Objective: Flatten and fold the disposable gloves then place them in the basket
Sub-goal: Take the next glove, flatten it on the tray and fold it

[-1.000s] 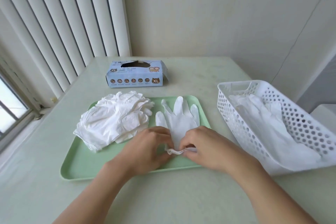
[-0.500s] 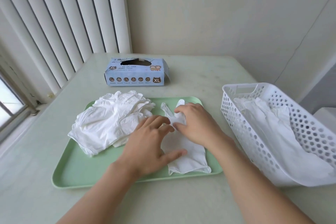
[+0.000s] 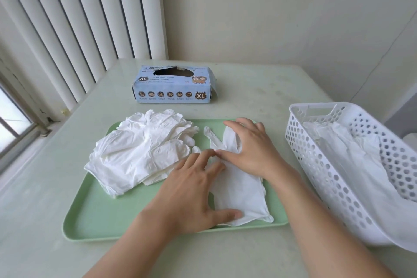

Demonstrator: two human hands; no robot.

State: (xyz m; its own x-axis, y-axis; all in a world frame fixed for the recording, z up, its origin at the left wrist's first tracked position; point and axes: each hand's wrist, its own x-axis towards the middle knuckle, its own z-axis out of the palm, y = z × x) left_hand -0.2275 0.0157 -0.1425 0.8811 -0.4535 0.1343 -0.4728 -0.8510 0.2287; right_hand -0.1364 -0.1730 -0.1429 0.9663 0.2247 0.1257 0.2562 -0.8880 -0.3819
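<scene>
1. I'm looking down at a pale table (image 3: 259, 88) with a green tray (image 3: 94, 221) right in front of me, and both of my hands are on the tray's right half.
2. One white glove (image 3: 239, 189) lies flat there, cuff toward me and fingers pointing away toward the far rim.
3. My left hand (image 3: 191, 194) lies palm down on the glove's left side, fingers straight and slightly spread, thumb stretched out flat across the near cuff end. It pinches nothing.
4. My right hand (image 3: 250, 146) lies palm down over the glove's finger end, fingers extended and a little apart, thumb pointing left so its tip nearly meets my left fingertips. It presses flat, with no curl round the material.
5. The glove's thumb and one finger poke out from under my right hand at the far left.
6. On the tray's left half sits a loose heap of white gloves (image 3: 140, 153), rumpled, its right edge just beside my left fingers.
7. Off the tray to my right stands the white perforated basket (image 3: 316, 149), with white gloves lying inside and some draped over its near corner.
8. Beyond the tray sits a blue glove box (image 3: 173, 90) marked XL, its top opening torn.
9. Vertical blinds (image 3: 79, 29) hang to the left.
</scene>
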